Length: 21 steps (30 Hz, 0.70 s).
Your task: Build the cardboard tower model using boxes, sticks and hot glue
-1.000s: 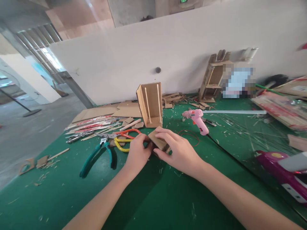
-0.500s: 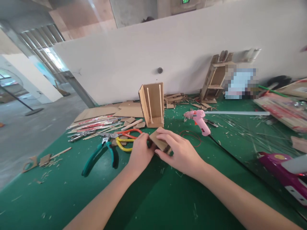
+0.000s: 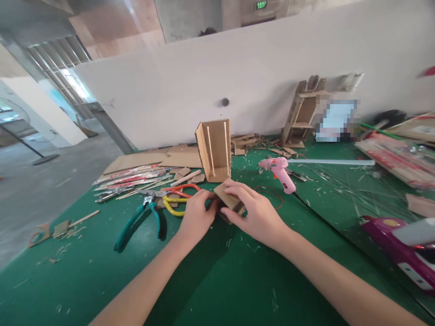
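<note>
A small cardboard piece, folded or layered, is held between my hands above the green table. My right hand grips its right end, fingers over the top and thumb along the near side. At its left end, my left hand has its fingers closed, pinching its edge; the fingertips are partly hidden. Just behind stands an upright cardboard box frame with two thin sticks inside. To the left, orange-and-yellow-handled scissors and teal-handled pliers lie close to my left hand.
A pink glue gun with a long glue stick and black cable lies at right, beyond a purple glue gun. A taller cardboard shelf leans near the wall. Cardboard sheets, packaged sticks and scraps lie at left.
The cardboard piece is tilted slightly more, and its near edge shows more between my hands. My grip stays on it. The view has shifted slightly.
</note>
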Tool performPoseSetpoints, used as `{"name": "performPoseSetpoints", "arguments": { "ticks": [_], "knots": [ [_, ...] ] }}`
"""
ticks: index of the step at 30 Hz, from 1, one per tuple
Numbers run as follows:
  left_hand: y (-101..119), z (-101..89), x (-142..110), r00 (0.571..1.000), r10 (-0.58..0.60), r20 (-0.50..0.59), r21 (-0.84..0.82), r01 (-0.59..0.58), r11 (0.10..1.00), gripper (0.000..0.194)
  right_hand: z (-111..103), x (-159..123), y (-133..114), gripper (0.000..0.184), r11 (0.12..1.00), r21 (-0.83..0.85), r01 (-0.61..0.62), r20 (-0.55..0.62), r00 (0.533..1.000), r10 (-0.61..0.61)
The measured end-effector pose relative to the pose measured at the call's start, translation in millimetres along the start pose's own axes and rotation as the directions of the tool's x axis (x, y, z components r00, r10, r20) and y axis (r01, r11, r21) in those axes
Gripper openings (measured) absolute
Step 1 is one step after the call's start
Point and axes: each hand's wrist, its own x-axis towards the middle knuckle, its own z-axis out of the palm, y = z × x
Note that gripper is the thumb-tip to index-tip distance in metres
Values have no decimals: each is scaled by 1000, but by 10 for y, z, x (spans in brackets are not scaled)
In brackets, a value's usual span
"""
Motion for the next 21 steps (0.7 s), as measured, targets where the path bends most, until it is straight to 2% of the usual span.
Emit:
{"name": "performPoseSetpoints", "arguments": {
  "ticks": [4,7,9,11,15,21],
  "knots": [
    [-5,-20,7,999,-35,-20,-39,35,999,11,11,-6,-7,33,1000,12,9,2,1000,-9],
    [-4,-38,7,999,-37,27,-59,38,998,7,10,0,-3,32,999,33,-4,-10,1000,4],
    [-5,-47,6,998,-19,57,-54,22,998,14,5,8,7,33,998,61,-28,-33,999,30],
    [-11,-54,6,1000,-6,24,-70,7,998,23,-1,16,23,34,993,99,-66,-57,996,72],
    [-33,-76,22,996,-8,-88,-138,-4,990,11,-1,25,61,33,972,192,-137,-82,984,155],
    [3,-94,46,992,-6,-126,-186,-17,982,9,17,21,67,33,950,284,-128,-82,984,157]
  ]
}}
